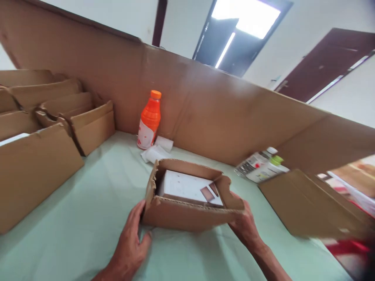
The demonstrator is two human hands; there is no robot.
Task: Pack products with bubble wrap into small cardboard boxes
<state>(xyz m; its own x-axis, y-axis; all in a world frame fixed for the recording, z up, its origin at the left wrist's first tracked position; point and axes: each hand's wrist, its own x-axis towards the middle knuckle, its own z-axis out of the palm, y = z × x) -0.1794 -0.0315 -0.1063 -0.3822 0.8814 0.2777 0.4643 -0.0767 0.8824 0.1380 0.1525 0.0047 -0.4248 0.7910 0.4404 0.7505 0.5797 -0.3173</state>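
Here a pale green cloth is covering the surface [88,218]. A tall cardboard wall [205,109] is standing along its far edge. Behind it, white room walls, a dark brown door [325,62] and a bright opening [246,15] are showing.

The small cardboard box [187,212] is sitting open near the near edge, about midway along it. A white sheet [187,186] with a brown square mark is lying inside; no print on it is readable.

The left hand [129,242] is resting at the box's left end, fingers together against the wall, thumb spread apart on the cloth, not clamped. The right hand [244,226] is curling round the right end, fingers clamped on it, tips hidden behind the flap.

An orange bottle [149,121] is standing upright at the far edge against the wall; its white label is too blurred to read. Crumpled white paper [156,150] is lying just beside it.

Two bottles [262,166], one white-capped and one green-capped, are lying on their sides toward the far right, their label print illegible. A flat cardboard piece [304,203] is lying near the right edge. Stacked cardboard boxes [38,164] are occupying the left edge.
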